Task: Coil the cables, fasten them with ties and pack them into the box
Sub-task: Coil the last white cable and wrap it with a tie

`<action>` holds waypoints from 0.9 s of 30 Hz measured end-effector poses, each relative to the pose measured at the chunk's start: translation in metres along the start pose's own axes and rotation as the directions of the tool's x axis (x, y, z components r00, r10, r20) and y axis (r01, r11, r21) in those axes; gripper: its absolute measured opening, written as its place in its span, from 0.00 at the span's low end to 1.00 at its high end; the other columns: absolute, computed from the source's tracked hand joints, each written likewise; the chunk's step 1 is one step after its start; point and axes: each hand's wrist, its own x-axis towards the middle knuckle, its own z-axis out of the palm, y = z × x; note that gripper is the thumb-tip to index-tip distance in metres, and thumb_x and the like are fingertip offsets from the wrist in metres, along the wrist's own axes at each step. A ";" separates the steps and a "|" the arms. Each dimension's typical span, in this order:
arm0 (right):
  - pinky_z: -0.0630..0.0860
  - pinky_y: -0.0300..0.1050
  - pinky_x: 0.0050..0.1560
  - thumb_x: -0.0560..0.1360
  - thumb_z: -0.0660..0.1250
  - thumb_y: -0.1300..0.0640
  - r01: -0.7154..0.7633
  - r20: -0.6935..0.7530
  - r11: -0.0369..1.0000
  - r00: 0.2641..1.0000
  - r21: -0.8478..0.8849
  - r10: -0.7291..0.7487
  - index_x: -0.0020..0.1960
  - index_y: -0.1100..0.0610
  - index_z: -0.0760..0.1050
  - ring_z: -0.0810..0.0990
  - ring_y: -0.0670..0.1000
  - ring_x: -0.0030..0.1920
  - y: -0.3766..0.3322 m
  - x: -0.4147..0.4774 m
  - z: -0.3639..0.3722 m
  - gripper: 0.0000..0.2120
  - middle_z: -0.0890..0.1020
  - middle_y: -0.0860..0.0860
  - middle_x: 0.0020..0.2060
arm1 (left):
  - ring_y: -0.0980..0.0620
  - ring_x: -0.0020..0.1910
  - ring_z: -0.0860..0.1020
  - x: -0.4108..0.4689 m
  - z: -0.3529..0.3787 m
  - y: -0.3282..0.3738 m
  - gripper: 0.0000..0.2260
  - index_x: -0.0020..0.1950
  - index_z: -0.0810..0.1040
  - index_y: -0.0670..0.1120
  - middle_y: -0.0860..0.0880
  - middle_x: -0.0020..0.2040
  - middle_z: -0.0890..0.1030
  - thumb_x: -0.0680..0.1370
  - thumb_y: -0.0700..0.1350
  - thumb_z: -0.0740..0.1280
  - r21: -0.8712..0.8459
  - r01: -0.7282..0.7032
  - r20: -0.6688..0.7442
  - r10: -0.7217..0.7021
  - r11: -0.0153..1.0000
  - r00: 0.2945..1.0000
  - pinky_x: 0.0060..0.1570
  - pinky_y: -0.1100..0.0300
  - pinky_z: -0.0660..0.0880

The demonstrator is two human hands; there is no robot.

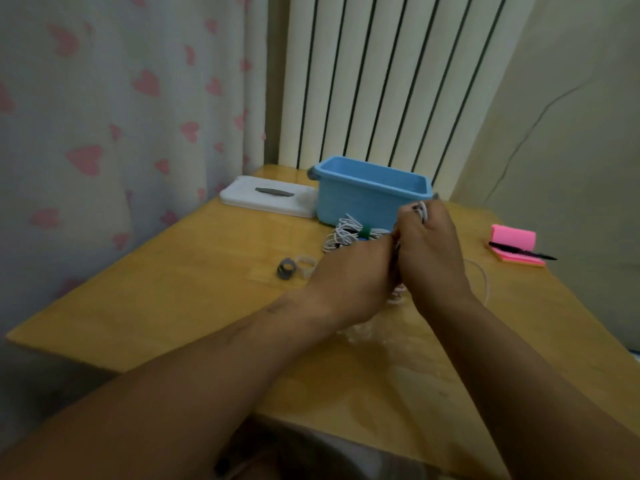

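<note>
Head view, near to far. Both forearms enter from 6 o'clock and meet just right of centre above the tabletop point(194, 306). The left hand point(353, 282) lies knuckles-up, its grip closed with the fingers curled into a white cable point(398, 296) held between the hands. The right hand point(433, 258), touching the left at its 3 o'clock side, also has its grip closed on this cable. Strands show above its fingertips at 12 o'clock and below the wrists at 6 o'clock. A loose loop of the same cable trails onto the tabletop at 3 o'clock of the right wrist.

At 9 o'clock of the left hand, a grey tie point(286, 269) and a pale ring point(305, 263) lie side by side. Just beyond the hands, at 11 o'clock, a tied bundle point(341, 233) of white cable rests with a green tie point(364, 233) round its middle, in front of the blue box point(353, 199). The box stands open at 12 o'clock; its white lid point(266, 199) lies flat at its 9 o'clock side. At 3 o'clock, well apart, a black pen point(521, 252) lies on pink notes point(514, 235).
</note>
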 end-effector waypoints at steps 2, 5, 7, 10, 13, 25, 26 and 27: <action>0.79 0.45 0.49 0.85 0.61 0.48 -0.014 0.119 1.000 0.993 -0.002 0.014 0.63 0.53 0.73 0.81 0.47 0.56 -0.010 0.003 0.012 0.11 0.80 0.46 0.52 | 0.52 0.43 0.83 0.001 -0.008 -0.018 0.11 0.53 0.77 0.53 0.50 0.46 0.85 0.88 0.55 0.57 -0.220 0.060 -0.032 -0.069 0.974 0.997 0.43 0.46 0.80; 0.79 0.44 0.53 0.85 0.61 0.41 0.141 0.292 0.982 0.951 -0.124 -0.100 0.72 0.49 0.69 0.79 0.44 0.56 -0.019 0.011 0.030 0.20 0.78 0.42 0.55 | 0.60 0.30 0.75 0.005 -0.034 -0.066 0.18 0.46 0.77 0.50 0.55 0.35 0.78 0.88 0.59 0.58 -0.574 0.251 -0.121 -0.383 0.779 0.916 0.35 0.57 0.72; 0.78 0.43 0.54 0.85 0.63 0.44 0.307 0.375 0.911 0.907 -0.276 -0.192 0.69 0.49 0.73 0.79 0.43 0.55 -0.017 0.019 0.040 0.15 0.79 0.43 0.55 | 0.54 0.28 0.70 0.006 -0.049 -0.103 0.18 0.46 0.74 0.48 0.53 0.31 0.72 0.87 0.60 0.60 -0.826 0.260 -0.099 -0.584 0.500 0.806 0.30 0.58 0.67; 0.78 0.44 0.58 0.85 0.66 0.51 0.440 0.588 0.781 0.800 -0.442 -0.118 0.61 0.48 0.81 0.80 0.43 0.55 -0.010 0.028 0.053 0.08 0.83 0.43 0.55 | 0.52 0.27 0.67 0.008 -0.052 -0.131 0.16 0.45 0.71 0.49 0.51 0.30 0.70 0.88 0.57 0.61 -0.959 0.168 -0.040 -0.694 0.230 0.719 0.26 0.61 0.64; 0.73 0.48 0.64 0.83 0.67 0.52 0.640 0.740 0.520 0.673 -0.566 -0.022 0.61 0.42 0.80 0.76 0.46 0.60 -0.006 0.033 0.063 0.09 0.81 0.41 0.58 | 0.52 0.27 0.67 0.011 -0.045 -0.129 0.16 0.45 0.71 0.50 0.51 0.31 0.69 0.88 0.57 0.61 -0.951 0.188 -0.023 -0.661 0.246 0.750 0.27 0.60 0.65; 0.70 0.47 0.63 0.82 0.69 0.47 0.788 0.821 0.262 0.569 -0.557 0.034 0.59 0.43 0.81 0.74 0.48 0.62 -0.004 0.047 0.083 0.07 0.78 0.43 0.57 | 0.52 0.28 0.68 0.008 -0.045 -0.124 0.14 0.47 0.74 0.49 0.50 0.32 0.70 0.87 0.56 0.63 -0.930 0.180 -0.079 -0.652 0.321 0.754 0.28 0.58 0.68; 0.71 0.43 0.57 0.82 0.69 0.46 0.734 0.788 0.378 0.616 -0.564 -0.020 0.57 0.43 0.81 0.76 0.46 0.58 -0.008 0.050 0.078 0.06 0.78 0.42 0.54 | 0.52 0.29 0.69 0.008 -0.045 -0.123 0.13 0.48 0.74 0.48 0.49 0.33 0.71 0.87 0.54 0.63 -0.923 0.163 -0.108 -0.644 0.347 0.757 0.29 0.57 0.69; 0.70 0.39 0.52 0.82 0.69 0.45 0.670 0.741 0.498 0.667 -0.551 -0.077 0.55 0.43 0.81 0.76 0.42 0.54 -0.014 0.053 0.071 0.04 0.78 0.40 0.50 | 0.51 0.29 0.69 0.007 -0.046 -0.121 0.12 0.48 0.74 0.47 0.48 0.34 0.72 0.87 0.52 0.64 -0.916 0.142 -0.138 -0.628 0.374 0.766 0.30 0.55 0.70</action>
